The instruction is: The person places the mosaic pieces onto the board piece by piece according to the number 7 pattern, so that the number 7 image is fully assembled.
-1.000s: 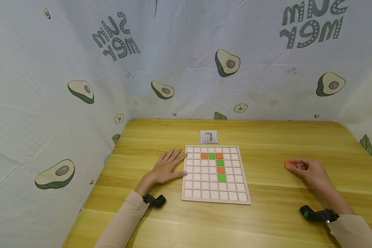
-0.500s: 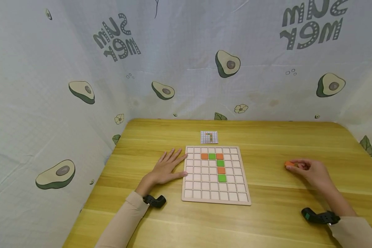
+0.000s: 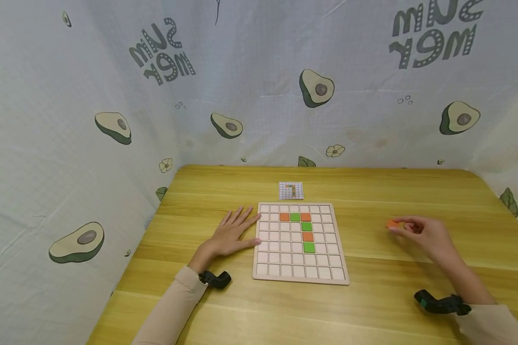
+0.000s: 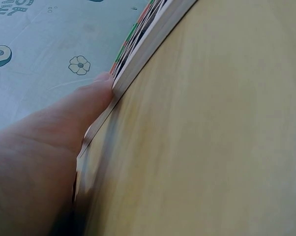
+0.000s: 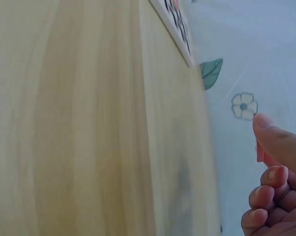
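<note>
A square wooden grid board [image 3: 280,269] lies on the table, with orange and green tiles in some cells forming a row and a column that meet at a corner. My left hand [image 3: 230,235] rests at the board's left edge, fingers spread; in the left wrist view its thumb [image 4: 96,93] touches the board's side. My right hand [image 3: 431,237], to the right of the board, pinches an orange tile [image 3: 392,224] between thumb and forefinger. Only a sliver of that tile [image 5: 259,151] shows in the right wrist view, the other fingers being curled below it.
Behind the board lies a small card [image 3: 291,190] printed with a coloured grid pattern. The wooden table [image 3: 371,306] reaches back to a pale curtain [image 3: 259,72] with avocado prints. Both wrists wear black camera straps.
My right hand has shifted a little to the left with the orange tile, toward the board. The left hand and the tiles on the board stay as they were.
</note>
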{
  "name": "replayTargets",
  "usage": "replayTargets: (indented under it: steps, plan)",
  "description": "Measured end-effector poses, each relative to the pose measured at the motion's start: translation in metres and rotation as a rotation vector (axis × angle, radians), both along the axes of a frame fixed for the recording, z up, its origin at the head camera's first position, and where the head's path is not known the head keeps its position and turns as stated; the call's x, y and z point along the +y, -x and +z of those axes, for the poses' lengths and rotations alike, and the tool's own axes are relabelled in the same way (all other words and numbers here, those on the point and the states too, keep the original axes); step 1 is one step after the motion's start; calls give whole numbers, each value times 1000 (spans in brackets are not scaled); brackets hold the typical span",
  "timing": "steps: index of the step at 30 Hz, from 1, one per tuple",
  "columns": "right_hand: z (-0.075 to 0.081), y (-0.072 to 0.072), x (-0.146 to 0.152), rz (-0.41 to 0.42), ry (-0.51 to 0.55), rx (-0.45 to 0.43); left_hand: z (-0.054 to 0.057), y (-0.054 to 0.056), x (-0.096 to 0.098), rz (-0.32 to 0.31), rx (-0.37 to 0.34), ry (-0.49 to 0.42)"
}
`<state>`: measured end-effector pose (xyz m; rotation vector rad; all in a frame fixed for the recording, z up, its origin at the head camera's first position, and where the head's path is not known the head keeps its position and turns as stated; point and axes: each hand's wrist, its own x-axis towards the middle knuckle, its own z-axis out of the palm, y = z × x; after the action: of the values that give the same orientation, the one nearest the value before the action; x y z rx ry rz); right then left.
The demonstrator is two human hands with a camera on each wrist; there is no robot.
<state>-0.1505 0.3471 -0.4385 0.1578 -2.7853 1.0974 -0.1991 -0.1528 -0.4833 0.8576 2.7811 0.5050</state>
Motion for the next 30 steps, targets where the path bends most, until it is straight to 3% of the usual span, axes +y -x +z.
replayTargets:
  steps: [9, 30]
  plan:
    - [10, -4, -28, 50, 26, 3, -2, 0, -1, 0, 0, -6]
    - [7, -5, -93, 197, 166, -14, -1, 1, 0, 6, -1, -7]
